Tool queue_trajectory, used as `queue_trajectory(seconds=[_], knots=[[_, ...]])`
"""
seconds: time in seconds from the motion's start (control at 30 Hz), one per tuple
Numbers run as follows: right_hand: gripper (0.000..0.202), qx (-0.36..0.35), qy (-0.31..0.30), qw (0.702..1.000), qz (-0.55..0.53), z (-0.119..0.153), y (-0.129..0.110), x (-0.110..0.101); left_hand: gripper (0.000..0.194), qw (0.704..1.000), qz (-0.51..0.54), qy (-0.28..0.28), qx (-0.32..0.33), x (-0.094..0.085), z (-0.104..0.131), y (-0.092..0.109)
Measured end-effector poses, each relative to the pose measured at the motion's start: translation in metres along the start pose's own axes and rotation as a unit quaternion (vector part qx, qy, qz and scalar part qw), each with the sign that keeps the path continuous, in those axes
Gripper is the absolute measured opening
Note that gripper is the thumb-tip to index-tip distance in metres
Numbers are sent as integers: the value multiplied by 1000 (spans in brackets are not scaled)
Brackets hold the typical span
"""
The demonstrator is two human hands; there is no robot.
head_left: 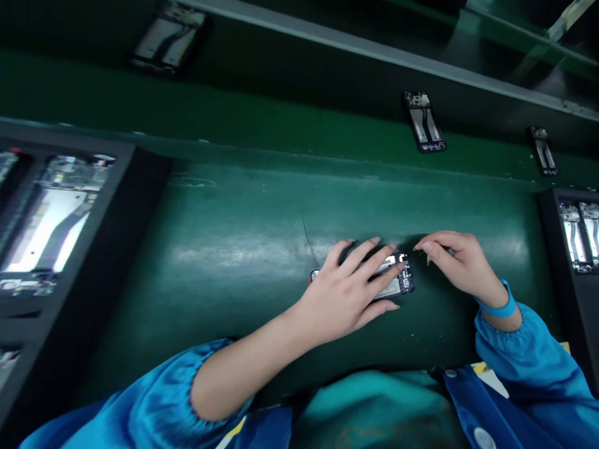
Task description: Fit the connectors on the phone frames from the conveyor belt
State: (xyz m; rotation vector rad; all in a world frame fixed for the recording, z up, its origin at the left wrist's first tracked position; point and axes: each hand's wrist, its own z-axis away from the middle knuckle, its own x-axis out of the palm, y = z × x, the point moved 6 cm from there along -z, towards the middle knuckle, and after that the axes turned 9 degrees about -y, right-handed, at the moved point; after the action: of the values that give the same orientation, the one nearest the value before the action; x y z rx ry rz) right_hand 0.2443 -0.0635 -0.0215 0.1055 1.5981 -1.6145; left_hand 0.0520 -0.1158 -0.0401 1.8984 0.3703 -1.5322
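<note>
An opened phone body (405,279) lies sideways on the green mat, its circuit parts facing up. My left hand (353,287) rests over it with the fingers spread, covering most of it. Only the phone's right end, its left tip and strips between my fingers show. Just right of the phone, my right hand (452,259) is raised with thumb and index finger pinched together; whatever is between them is too small to make out. A thin dark wire (307,236) sticks up from behind the phone's left end.
Black trays holding opened phones stand at the left (126,206) and right (552,243). Beyond the mat (224,206), more phone bodies lie on a green strip at the upper left (166,43), right of centre (425,125) and far right (543,151). A metal rail runs behind them.
</note>
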Motion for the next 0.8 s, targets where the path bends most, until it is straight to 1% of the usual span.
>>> queue_trajectory(seconds=[0.07, 0.13, 0.2, 0.27, 0.33, 0.4, 0.5, 0.53, 0.67, 0.8], knots=[[25, -29, -23, 999, -3, 0, -6, 8, 52, 1000, 1, -12, 4, 3, -2, -2], [21, -63, -36, 997, 6, 2, -11, 11, 52, 1000, 6, -15, 5, 4, -4, -4], [19, -82, -41, 994, 53, 3, -13, 10, 52, 1000, 14, -13, 3, 3, -5, -6], [23, -74, -45, 988, 125, 3, -10, 8, 53, 1000, 21, -14, 0, 3, -5, -8], [31, -59, -54, 983, 166, 2, -3, 7, 54, 1000, 24, -17, -4, 3, -4, -9], [36, -59, -36, 987, 146, 0, 1, 7, 55, 999, 25, -20, -6, 3, -4, -9], [33, -90, 45, 991, 87, -3, 3, 8, 56, 999, 28, -20, -7, 4, -4, -9], [31, -104, 59, 990, 77, -4, 2, 10, 56, 999, 29, -20, -8, 4, -4, -10], [29, -149, 44, 984, 86, -9, -1, 22, 55, 999, 27, -24, -12, 4, -4, -10], [25, -166, 31, 977, 127, -9, -3, 23, 56, 999, 26, -23, -10, 5, -3, -10]])
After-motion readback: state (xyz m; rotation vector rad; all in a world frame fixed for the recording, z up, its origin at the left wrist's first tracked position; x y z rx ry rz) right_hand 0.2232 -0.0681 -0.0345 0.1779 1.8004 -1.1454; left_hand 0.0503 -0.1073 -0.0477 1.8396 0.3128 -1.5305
